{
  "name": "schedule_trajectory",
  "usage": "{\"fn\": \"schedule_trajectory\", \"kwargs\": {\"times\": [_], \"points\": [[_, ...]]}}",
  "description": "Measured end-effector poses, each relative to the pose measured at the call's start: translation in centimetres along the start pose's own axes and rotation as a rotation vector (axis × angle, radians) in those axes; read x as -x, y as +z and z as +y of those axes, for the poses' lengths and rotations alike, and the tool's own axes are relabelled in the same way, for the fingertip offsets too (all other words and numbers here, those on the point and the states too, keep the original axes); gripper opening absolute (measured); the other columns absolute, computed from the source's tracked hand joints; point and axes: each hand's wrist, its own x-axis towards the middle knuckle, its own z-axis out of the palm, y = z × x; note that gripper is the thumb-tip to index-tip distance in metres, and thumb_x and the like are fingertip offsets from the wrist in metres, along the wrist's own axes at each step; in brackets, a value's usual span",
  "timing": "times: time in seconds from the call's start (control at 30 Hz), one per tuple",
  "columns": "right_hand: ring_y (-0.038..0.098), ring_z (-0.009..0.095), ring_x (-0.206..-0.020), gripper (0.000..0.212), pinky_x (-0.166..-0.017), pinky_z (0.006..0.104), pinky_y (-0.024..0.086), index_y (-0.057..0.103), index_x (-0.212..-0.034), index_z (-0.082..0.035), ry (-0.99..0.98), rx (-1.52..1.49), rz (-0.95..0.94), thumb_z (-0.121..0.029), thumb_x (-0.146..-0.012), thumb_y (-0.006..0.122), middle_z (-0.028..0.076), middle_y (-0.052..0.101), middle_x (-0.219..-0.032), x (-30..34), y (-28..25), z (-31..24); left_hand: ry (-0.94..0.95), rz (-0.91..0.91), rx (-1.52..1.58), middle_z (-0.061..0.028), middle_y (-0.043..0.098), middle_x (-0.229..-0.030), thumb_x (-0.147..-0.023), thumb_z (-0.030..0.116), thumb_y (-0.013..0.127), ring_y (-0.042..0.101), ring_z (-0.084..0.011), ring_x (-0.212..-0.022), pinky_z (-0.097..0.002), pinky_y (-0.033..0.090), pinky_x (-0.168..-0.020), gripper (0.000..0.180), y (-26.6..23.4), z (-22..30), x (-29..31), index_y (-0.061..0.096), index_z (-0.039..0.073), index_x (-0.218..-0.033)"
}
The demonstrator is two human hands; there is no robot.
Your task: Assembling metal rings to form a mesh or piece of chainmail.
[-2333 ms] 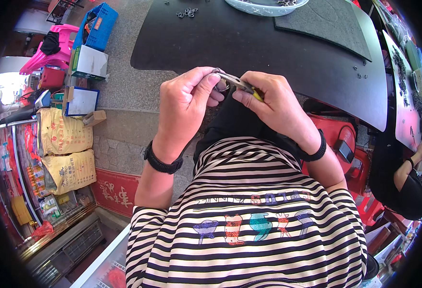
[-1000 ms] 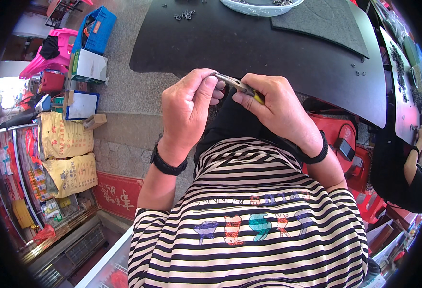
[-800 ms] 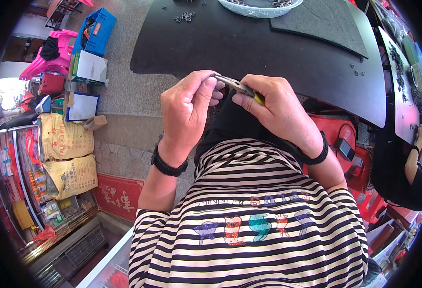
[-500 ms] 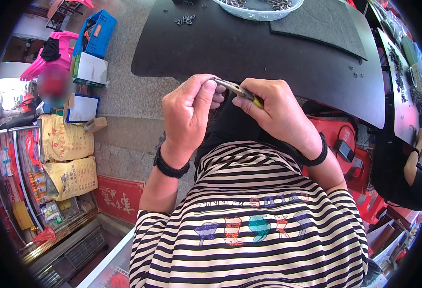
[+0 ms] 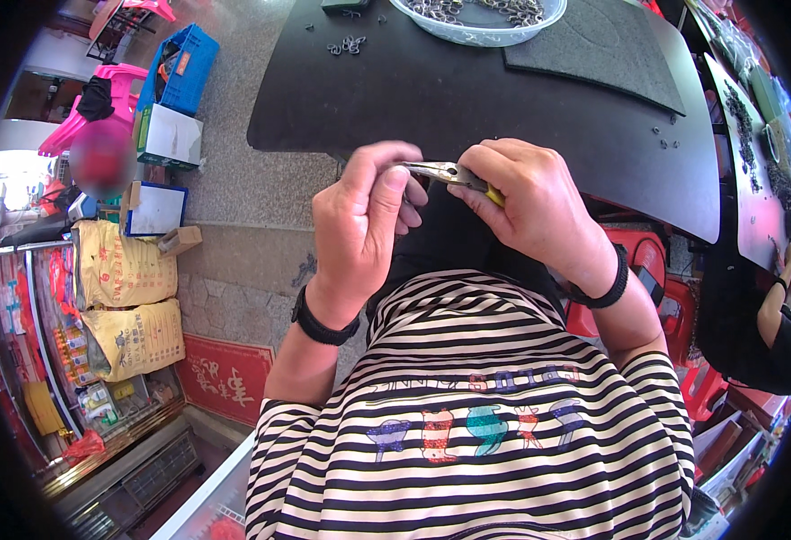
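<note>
My right hand (image 5: 532, 191) is closed round a pair of long-nosed pliers (image 5: 446, 171) with yellow on the handles. Their slim jaws point left, and the tips reach the thumb of my left hand (image 5: 364, 211). That hand is closed, its thumb and curled fingers meeting at the jaw tips; the index finger is a little blurred. Whatever is pinched there is too small and hidden to make out. Both hands hover over my lap, just short of the table edge.
Ahead stands a dark table (image 5: 395, 99). On it are a white bowl (image 5: 494, 38) of metal links, a dark mat (image 5: 598, 63) and several loose links (image 5: 349, 45). To the right are a red stool (image 5: 625, 243) and another person's arm (image 5: 773, 310). Yellow sacks (image 5: 133, 337) lie left.
The pliers have swung to lie more level, and my right hand has moved slightly right. My left hand's fingers have shifted and loosened a little around the jaw tips.
</note>
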Motion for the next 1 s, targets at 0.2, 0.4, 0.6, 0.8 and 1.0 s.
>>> {"fn": "schedule_trajectory", "kwargs": {"times": [0.2, 0.4, 0.6, 0.8, 1.0], "points": [[0.060, 0.033, -0.068, 0.016, -0.058, 0.0413, 0.047, 0.060, -0.084, -0.002, 0.019, -0.098, -0.037, -0.011, -0.076, 0.070, 0.012, 0.059, -0.071, 0.0, -0.1, 0.1, 0.211, 0.025, -0.115, -0.0086, 0.065, -0.082, -0.099, 0.011, 0.046, 0.063, -0.0110, -0.060, -0.0213, 0.051, -0.051, 0.020, 0.1, -1.1, -0.4, 0.060, -0.001, -0.095], [0.054, 0.032, -0.061, 0.018, -0.054, 0.0382, 0.042, 0.057, -0.081, 0.000, -0.030, -0.156, 0.003, -0.009, -0.076, 0.071, 0.012, 0.053, -0.067, 0.1, 0.0, 0.1, 0.115, -0.022, 0.002, -0.0067, 0.062, -0.071, -0.100, 0.014, 0.043, 0.061, -0.0101, -0.055, -0.0202, 0.048, -0.048, 0.024, -0.1, -0.2, 0.2, 0.058, -0.003, -0.092], [0.053, 0.029, -0.062, 0.021, -0.056, 0.0379, 0.043, 0.055, -0.082, -0.002, -0.145, -0.014, 0.059, -0.006, -0.068, 0.071, 0.010, 0.053, -0.069, -0.2, -0.8, 0.1, 0.004, -0.073, 0.201, -0.0056, 0.060, -0.068, -0.101, 0.017, 0.041, 0.058, -0.0079, -0.052, -0.0184, 0.044, -0.044, 0.028, -0.1, 0.6, 0.7, 0.057, -0.003, -0.092], [0.054, 0.029, -0.063, 0.022, -0.057, 0.0385, 0.043, 0.056, -0.081, -0.003, -0.234, 0.069, 0.068, -0.004, -0.066, 0.071, 0.010, 0.052, -0.069, -0.2, -2.0, 0.7, -0.044, -0.160, 0.316, -0.0053, 0.061, -0.069, -0.101, 0.016, 0.041, 0.058, -0.0082, -0.052, -0.0190, 0.043, -0.045, 0.027, 0.1, 1.1, 0.7, 0.057, -0.003, -0.092], [0.059, 0.032, -0.067, 0.018, -0.059, 0.0405, 0.047, 0.059, -0.082, -0.003, -0.073, -0.154, -0.025, -0.007, -0.069, 0.072, 0.011, 0.057, -0.070, 0.5, -1.5, 1.8, -0.015, -0.234, -0.018, -0.0069, 0.064, -0.082, -0.098, 0.010, 0.043, 0.059, -0.0089, -0.056, -0.0215, 0.044, -0.048, 0.020, -0.4, 1.4, -0.6, 0.059, -0.002, -0.095]]}}
